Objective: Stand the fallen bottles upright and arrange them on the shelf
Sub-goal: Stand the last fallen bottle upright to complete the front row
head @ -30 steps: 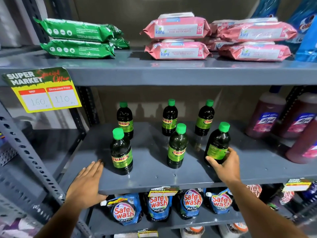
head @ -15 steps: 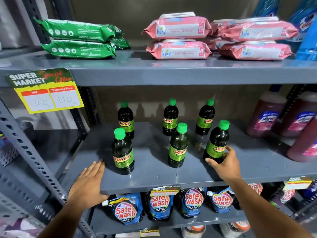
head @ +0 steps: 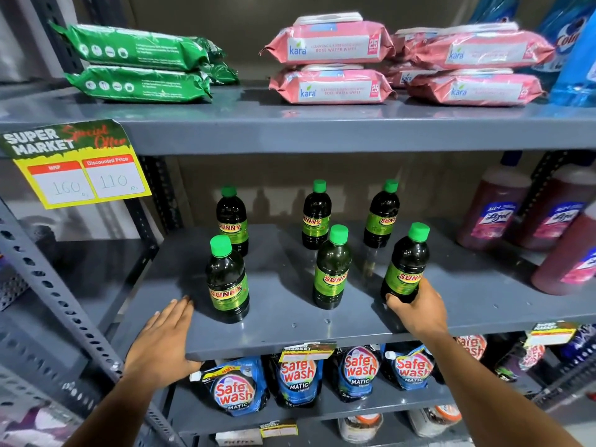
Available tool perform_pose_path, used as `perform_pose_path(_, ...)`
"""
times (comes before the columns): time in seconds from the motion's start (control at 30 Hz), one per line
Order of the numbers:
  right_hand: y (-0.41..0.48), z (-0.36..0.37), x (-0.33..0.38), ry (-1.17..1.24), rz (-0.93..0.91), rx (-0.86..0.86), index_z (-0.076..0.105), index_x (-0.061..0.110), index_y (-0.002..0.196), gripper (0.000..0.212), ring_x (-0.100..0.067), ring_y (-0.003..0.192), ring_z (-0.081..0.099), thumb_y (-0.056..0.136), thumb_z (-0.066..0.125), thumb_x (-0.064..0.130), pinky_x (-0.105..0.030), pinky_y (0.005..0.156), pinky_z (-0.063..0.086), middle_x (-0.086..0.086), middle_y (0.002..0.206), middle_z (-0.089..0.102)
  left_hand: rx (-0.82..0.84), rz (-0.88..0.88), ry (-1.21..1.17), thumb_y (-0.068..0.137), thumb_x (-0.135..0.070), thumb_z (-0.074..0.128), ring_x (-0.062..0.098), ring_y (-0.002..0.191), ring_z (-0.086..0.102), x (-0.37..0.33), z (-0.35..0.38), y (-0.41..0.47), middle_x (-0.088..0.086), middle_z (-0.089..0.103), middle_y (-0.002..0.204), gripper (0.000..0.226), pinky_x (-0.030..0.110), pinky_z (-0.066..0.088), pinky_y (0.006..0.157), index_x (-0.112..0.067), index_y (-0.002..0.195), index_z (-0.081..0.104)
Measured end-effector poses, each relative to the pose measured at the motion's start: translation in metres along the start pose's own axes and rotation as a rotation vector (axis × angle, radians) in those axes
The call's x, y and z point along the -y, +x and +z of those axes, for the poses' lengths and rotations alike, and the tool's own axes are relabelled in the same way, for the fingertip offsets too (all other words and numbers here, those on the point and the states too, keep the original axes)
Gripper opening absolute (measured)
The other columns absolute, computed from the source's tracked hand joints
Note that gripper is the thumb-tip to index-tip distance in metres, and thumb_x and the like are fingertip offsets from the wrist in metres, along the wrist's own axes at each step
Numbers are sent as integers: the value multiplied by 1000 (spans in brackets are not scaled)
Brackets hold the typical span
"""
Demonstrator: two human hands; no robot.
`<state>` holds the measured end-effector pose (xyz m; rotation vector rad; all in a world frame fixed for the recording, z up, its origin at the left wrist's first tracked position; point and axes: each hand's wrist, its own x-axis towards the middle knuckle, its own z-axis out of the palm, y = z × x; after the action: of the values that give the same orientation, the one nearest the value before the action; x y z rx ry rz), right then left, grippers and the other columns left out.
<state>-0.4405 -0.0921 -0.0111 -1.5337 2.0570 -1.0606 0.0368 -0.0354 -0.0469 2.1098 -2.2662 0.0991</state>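
My left hand (head: pixel 163 341) is lying flat and released on the grey metal shelf (head: pixel 290 338) edge. My right hand (head: pixel 416 306) is grasping the base of the front-right dark plastic bottle with green cap (head: pixel 407 262), standing upright. Probably light, smooth, rigid; low grip suits. Five matching bottles are standing behind and leftward, spaced apart; reddish jugs (head: pixel 493 208) are crowding the right.
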Motion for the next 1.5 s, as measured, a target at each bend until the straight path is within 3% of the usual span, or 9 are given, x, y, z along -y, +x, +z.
perform_pose_path(0.23,-17,-5,-11,63,4,-6,53,23,107,45,-34,99,63,71,80,29,-46,83,50,-2,96,66,12,5,7,56,-68,70,22,146,11,2,0,2,8,16,160,124,43,16,118,-9,151,16)
perform_pose_path(0.4,-66,14,-6,-59,-152,-366,47,6,126,82,-35,112,48,67,69,59,-46,96,32,-16,117,56,6,2,11,62,-71,64,21,147,3,0,0,0,6,6,162,123,40,9,120,-11,152,7)
perform_pose_path(0.5,-76,35,20,-23,-347,-125,51,9,126,69,-26,114,47,74,72,50,-48,99,41,-11,119,54,8,4,17,64,-73,61,20,147,-2,-2,-2,0,5,0,162,122,39,6,120,-12,152,2)
perform_pose_path(0.63,-47,64,73,234,-175,103,26,11,149,107,-17,135,39,65,89,35,-40,113,35,-4,144,42,8,-1,4,65,-71,65,20,147,-3,-1,-5,-1,5,0,162,123,38,5,120,-11,152,0)
perform_pose_path(0.77,-34,79,93,233,-71,184,46,17,130,79,-15,108,61,65,89,28,-28,88,46,9,109,60,20,-2,0,68,-69,64,20,147,-5,-3,-6,-1,6,-2,162,122,38,3,120,-12,151,-3)
perform_pose_path(0.93,-49,86,86,194,-78,97,50,24,111,59,-19,92,64,66,87,27,-34,80,50,6,95,63,26,2,-13,70,-67,65,21,147,-6,-4,-7,-3,6,-5,162,121,40,4,120,-11,151,-5)
perform_pose_path(1.17,-103,89,85,178,-219,-241,39,10,135,104,-25,122,42,56,81,62,-45,104,36,-8,130,45,36,6,-22,72,-71,61,23,147,-9,-4,-11,-3,9,-9,162,121,39,0,120,-9,150,-8)
perform_pose_path(1.3,-146,126,116,96,-528,92,41,25,131,82,-12,121,36,66,72,63,-45,104,39,8,126,37,45,10,-17,73,-69,62,23,146,-11,-4,-10,-3,8,-10,162,121,40,-1,120,-9,150,-9)
perform_pose_path(1.5,-119,178,198,334,-272,421,25,20,148,113,-7,132,42,58,91,39,-29,108,37,11,142,44,36,14,-39,73,-66,64,22,146,-12,-2,-7,-2,8,-9,162,120,39,-3,118,-9,150,-7)
